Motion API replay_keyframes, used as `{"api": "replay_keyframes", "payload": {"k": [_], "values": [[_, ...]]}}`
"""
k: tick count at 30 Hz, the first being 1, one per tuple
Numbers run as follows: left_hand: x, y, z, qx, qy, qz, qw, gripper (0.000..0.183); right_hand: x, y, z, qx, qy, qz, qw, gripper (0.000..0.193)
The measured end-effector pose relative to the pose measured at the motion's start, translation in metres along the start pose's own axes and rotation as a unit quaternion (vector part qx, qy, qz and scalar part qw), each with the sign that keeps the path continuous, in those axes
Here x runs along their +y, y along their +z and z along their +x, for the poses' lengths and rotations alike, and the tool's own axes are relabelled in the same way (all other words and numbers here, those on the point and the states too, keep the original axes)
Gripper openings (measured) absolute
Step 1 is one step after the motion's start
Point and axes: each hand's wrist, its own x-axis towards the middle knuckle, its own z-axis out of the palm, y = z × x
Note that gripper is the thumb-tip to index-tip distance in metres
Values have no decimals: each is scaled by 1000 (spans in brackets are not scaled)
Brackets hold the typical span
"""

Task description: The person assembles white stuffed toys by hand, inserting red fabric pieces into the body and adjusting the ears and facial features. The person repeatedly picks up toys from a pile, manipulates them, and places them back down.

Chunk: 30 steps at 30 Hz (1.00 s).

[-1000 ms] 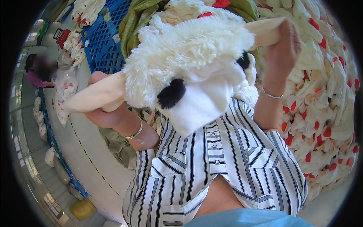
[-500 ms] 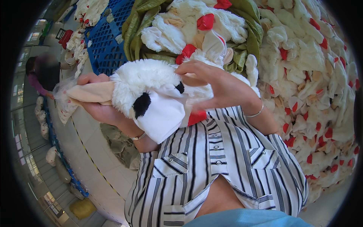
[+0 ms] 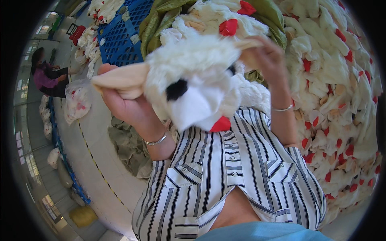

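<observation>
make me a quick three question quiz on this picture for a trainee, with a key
1. Multiple choice: what does the person's left hand hold?
a) a glass bottle
b) a plush ear
c) a metal hammer

2. True or false: the plush head has black eye patches.

3. Fill in: the large heap of white and red pieces lies on the person's ___ side.

Key: 1 b; 2 true; 3 right.

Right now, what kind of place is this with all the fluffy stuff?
Probably a soft-toy workshop or factory: there's a plush animal in hand, a huge heap of white and red plush pieces, and a green sack holding more of them.
</observation>
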Motion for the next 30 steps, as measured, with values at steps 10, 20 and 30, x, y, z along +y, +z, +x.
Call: {"api": "replay_keyframes", "payload": {"k": [10,20,30], "values": [[-21,-59,38,-364,-41,68,928,16,-54,-42,26,165,-144,177,960,19],[-37,-107,69,-388,-36,291,874,16,-54,-29,14,198,-29,92,976,19],[-60,-67,55,-522,197,483,674,14,-55,-3,15,-50,25,-39,998,19]]}}
